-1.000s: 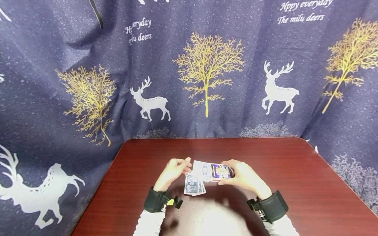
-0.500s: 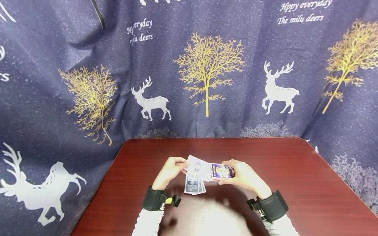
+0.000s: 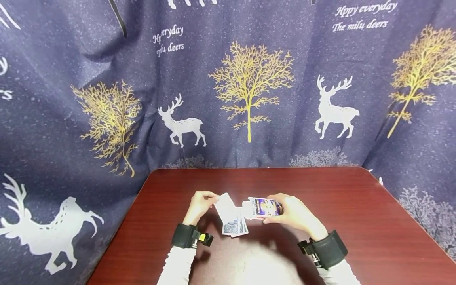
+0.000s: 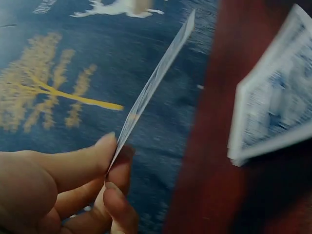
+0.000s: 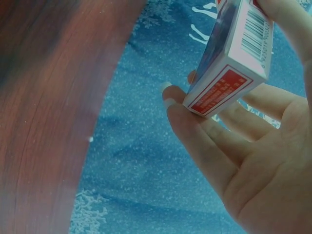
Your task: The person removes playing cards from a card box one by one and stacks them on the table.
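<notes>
A dark blue curtain (image 3: 228,87) printed with gold trees and white deer hangs behind and around a reddish-brown wooden surface (image 3: 356,221). On the near middle of that surface lies a small pile of cards (image 3: 235,227), blue backs up, loosely squared.

Above and just right of the pile, the right hand (image 3: 295,215) holds a card box (image 3: 265,208). The right wrist view shows the grip clamped on it: fingers curl under the box's long edge and the thumb lies over the barcode side, with the red-labelled end facing the camera. The box's open flap end points toward the left hand.

The left hand (image 3: 199,206) holds a single card (image 3: 225,208), pinched at one corner between thumb and the fingertips (image 4: 114,195), so that grip is closed on the card. The card stands tilted, its free end leaning toward the pile below it, and is clear of the box.

The step in hand looks like dealing cards one by one from the box onto the pile. To do it well, I would keep the pinch light and near the corner, bring the card low and flat before letting go, and set it square on the top card so the pile does not fan out further. The box should stay level and steady, its mouth facing the left hand, so only one card comes away at a time.
</notes>
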A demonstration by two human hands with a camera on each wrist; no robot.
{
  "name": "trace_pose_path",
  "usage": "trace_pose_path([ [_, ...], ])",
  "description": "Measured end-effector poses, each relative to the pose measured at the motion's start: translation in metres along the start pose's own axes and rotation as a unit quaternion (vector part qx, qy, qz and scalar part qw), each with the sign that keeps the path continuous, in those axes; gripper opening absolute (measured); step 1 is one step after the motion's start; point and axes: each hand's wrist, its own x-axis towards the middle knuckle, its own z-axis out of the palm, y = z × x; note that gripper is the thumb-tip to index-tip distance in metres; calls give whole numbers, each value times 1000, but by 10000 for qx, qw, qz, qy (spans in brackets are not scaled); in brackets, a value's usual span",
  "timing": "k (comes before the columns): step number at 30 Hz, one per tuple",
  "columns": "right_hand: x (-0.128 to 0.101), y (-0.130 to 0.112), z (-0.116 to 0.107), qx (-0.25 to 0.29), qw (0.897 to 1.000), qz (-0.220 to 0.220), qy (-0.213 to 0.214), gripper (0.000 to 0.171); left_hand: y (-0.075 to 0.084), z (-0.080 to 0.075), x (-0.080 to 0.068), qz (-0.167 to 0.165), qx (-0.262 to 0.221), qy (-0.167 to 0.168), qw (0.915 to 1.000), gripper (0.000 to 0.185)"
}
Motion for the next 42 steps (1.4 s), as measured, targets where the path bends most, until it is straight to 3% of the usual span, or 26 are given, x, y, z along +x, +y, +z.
trace_pose_path([
  [6, 0, -2, 0, 32, 10000, 74, 7, 70, -16, 15, 7, -242, 977, -496, 9937, 16],
  [10, 0, -2, 2, 85, 9999, 51, 31, 67, -20, 24, 9, -140, 1061, -649, 9921, 18],
  [20, 2, -1, 2, 107, 9999, 35, -68, 68, -21, 39, 12, 229, 1713, -279, 9846, 16],
  [25, 3, -2, 2, 114, 9999, 71, -101, 68, -21, 41, 9, 361, 1718, -170, 9843, 17],
  [30, 4, 0, 4, 68, 10000, 3, -64, 68, -22, 43, 7, 280, 1705, -61, 9849, 17],
  [33, 4, 2, 5, 27, 10000, 3, -66, 68, -14, 43, 4, 279, 1484, -41, 9885, 17],
  [37, 4, 2, 6, 25, 10000, 23, -64, 68, 12, 42, -7, 572, 722, -299, 9953, 17],
  [40, 5, 1, 7, 34, 10000, -13, -31, 67, 35, 43, -18, 955, 445, -445, 9934, 13],
  [42, 5, 0, 7, 32, 10000, -42, -17, 67, 46, 45, -26, 1164, 589, -407, 9906, 8],
])
